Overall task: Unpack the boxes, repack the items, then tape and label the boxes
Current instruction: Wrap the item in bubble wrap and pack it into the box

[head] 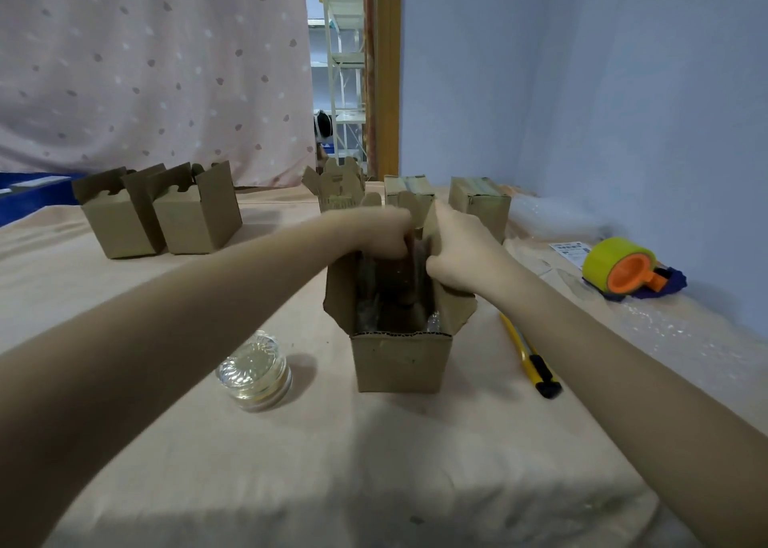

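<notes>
Matt cardboard, glossy glass and plastic on soft cloth

Brown corrugated open box (399, 360), rough torn rim; clear ribbed glass jar (254, 371), shiny; smooth yellow-and-black plastic knife (532, 358); glossy yellow tape roll (615, 263) on orange plastic core; matt beige cloth over worktop (291, 464); crinkly clear bubble wrap (673, 331).

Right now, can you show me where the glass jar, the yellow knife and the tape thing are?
glass jar (254, 371): head view, on its ribbed lid.
yellow knife (524, 346): head view, on its yellow handle.
tape dispenser (611, 258): head view, on the yellow roll.
</notes>
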A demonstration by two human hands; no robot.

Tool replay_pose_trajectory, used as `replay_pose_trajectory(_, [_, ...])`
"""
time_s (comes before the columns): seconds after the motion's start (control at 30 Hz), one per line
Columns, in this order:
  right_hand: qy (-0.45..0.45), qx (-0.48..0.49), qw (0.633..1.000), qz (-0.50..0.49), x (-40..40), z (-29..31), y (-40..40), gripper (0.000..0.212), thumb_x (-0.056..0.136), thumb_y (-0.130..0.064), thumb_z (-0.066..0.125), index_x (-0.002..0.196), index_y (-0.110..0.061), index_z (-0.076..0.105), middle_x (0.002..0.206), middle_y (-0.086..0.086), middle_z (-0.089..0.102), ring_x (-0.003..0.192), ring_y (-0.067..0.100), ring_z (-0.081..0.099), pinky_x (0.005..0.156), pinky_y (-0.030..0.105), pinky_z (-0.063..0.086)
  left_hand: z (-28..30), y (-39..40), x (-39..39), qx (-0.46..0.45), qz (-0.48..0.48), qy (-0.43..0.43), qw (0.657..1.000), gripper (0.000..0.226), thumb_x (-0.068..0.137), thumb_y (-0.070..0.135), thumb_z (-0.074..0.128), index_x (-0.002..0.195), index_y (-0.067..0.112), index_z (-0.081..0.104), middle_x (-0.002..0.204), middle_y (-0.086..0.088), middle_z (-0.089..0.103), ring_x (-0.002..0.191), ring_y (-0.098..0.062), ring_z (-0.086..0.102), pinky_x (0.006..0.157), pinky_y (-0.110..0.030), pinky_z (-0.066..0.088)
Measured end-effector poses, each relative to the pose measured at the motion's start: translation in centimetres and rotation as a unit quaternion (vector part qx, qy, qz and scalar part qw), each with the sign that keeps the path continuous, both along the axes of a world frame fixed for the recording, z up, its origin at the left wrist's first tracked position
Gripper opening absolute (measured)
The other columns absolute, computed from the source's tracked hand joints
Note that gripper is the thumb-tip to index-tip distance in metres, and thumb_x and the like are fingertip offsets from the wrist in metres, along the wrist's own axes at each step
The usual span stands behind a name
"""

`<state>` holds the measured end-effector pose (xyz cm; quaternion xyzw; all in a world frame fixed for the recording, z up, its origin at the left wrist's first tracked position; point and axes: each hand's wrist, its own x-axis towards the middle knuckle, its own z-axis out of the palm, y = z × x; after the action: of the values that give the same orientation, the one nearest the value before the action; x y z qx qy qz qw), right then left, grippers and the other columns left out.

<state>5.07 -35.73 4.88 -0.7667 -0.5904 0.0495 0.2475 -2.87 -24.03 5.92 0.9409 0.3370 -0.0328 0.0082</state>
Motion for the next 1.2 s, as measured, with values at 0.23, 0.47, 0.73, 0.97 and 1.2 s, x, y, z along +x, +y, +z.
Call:
replay_pose_trajectory(0.23, [0.022, -0.011, 1.0, -0.016, 0.0, -0.1, 0.3, 0.07, 0.089, -0.006, 0.057, 0.149, -0.008, 0.02, 0.119, 0.014, 0.053, 0.085, 0.021, 0.049, 0.062, 0.028, 0.044, 1.0, -1.4, -0.5, 0.09, -0.003, -0.014, 0.996, 0.023, 0.089, 0.022, 0.063, 0.107, 0.008, 0.064, 0.092, -0.005, 0.063, 0.086, -0.019, 0.061, 0.079, -0.029, 0.054])
replay_pose_trajectory(0.47, [0.029, -0.038, 0.998, -0.03, -0.2, 0.1, -0.1, 0.041, 0.089, -0.009, 0.056, 0.127, -0.002, 0.043, 0.097, 0.011, 0.052, 0.069, 0.016, 0.047, 0.049, 0.026, 0.036, -1.5, -1.0, 0.2, 0.124, -0.055, 0.145, 0.98, 0.027, 0.094, 0.02, 0.056, 0.12, 0.012, 0.056, 0.072, 0.004, 0.043, 0.077, -0.016, 0.049, 0.068, -0.026, 0.041])
replay_pose_trajectory(0.73, [0.072, -0.065, 0.995, -0.021, -0.1, -0.3, -0.3, 0.043, 0.085, 0.0, 0.049, 0.128, 0.005, 0.045, 0.088, 0.013, 0.054, 0.076, 0.022, 0.045, 0.061, 0.032, 0.037, -3.3, 0.9, -0.5, 0.169, -0.114, 0.245, 0.948, 0.032, 0.09, 0.024, 0.059, 0.121, 0.017, 0.057, 0.098, -0.004, 0.06, 0.09, -0.024, 0.059, 0.08, -0.034, 0.051])
replay_pose_trajectory(0.97, [0.038, -0.066, 0.997, -0.005, -0.2, -0.4, -0.3, 0.031, 0.086, -0.002, 0.05, 0.117, 0.001, 0.047, 0.073, 0.005, 0.041, 0.06, 0.015, 0.04, 0.05, 0.026, 0.034, -4.8, -0.2, 0.3, 0.122, -0.136, 0.255, 0.949, 0.03, 0.094, 0.023, 0.054, 0.121, 0.011, 0.058, 0.095, -0.001, 0.058, 0.087, -0.02, 0.053, 0.068, -0.027, 0.044])
replay_pose_trajectory(1.2, [0.029, -0.049, 0.998, 0.013, 0.1, -0.8, 0.1, 0.032, 0.086, -0.006, 0.053, 0.117, -0.005, 0.044, 0.083, 0.006, 0.047, 0.066, 0.014, 0.045, 0.051, 0.027, 0.039, -0.7, -0.3, -0.9, 0.318, -0.174, 0.151, 0.92, 0.043, 0.092, 0.027, 0.056, 0.133, 0.017, 0.045, 0.101, -0.005, 0.061, 0.079, -0.02, 0.052, 0.062, -0.027, 0.036])
